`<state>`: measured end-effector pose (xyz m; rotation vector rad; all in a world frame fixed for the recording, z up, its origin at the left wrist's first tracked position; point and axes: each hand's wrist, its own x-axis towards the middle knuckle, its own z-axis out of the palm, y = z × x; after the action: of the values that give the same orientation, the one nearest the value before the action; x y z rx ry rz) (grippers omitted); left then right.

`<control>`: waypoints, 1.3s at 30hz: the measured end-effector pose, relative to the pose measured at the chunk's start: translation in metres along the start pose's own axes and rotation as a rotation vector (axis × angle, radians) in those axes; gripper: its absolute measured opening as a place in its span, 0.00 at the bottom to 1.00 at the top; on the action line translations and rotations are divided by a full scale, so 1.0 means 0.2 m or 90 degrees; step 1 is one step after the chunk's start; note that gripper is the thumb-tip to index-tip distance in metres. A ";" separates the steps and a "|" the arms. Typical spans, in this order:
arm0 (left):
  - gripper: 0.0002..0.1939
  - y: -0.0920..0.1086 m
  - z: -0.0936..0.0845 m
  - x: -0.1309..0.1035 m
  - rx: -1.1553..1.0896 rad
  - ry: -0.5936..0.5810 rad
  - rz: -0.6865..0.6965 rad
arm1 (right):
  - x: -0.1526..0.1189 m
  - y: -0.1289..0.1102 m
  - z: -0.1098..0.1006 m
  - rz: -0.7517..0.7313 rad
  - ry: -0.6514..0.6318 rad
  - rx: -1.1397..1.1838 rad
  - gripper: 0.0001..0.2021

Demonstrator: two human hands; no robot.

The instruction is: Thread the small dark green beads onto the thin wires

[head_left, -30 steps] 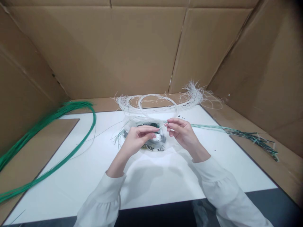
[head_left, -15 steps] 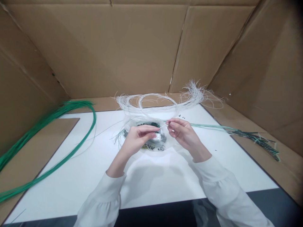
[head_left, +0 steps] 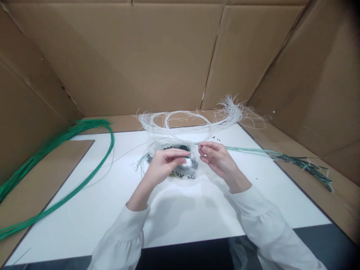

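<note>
My left hand (head_left: pixel 168 162) pinches a thin white wire (head_left: pixel 194 150) that sticks out past its fingertips toward the right. At the other end of that wire, my right hand (head_left: pixel 216 156) is closed on a tiny dark piece (head_left: pixel 201 146), too small to name. Both hands are raised over a clear plastic bag (head_left: pixel 184 174) with black marker writing, holding small black pieces. The left hand partly covers the bag. Thin green wires (head_left: pixel 239 149) run out from behind the right hand to a bundle with black-sleeved ends (head_left: pixel 312 168).
Coiled white wires (head_left: pixel 191 129) lie along the back of the white board (head_left: pixel 118 210). A thick bundle of green wires (head_left: pixel 95 172) curves over the left side. Several black specks (head_left: pixel 216 138) rest beyond the right hand. Cardboard walls (head_left: pixel 120 56) enclose the back and sides.
Almost nothing differs. Both hands keep their pinch on the white wire and the dark piece, with only a slight shift of the right fingertips.
</note>
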<state>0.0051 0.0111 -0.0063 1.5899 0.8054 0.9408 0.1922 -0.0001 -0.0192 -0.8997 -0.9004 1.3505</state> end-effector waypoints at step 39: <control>0.11 -0.06 -0.01 0.01 0.163 -0.048 0.005 | 0.05 0.08 -0.01 -0.088 -0.059 -0.129 0.08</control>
<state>0.0047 0.0155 -0.0168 1.8399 0.8944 0.8020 0.1889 0.0092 -0.0342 -0.9163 -1.1655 1.2049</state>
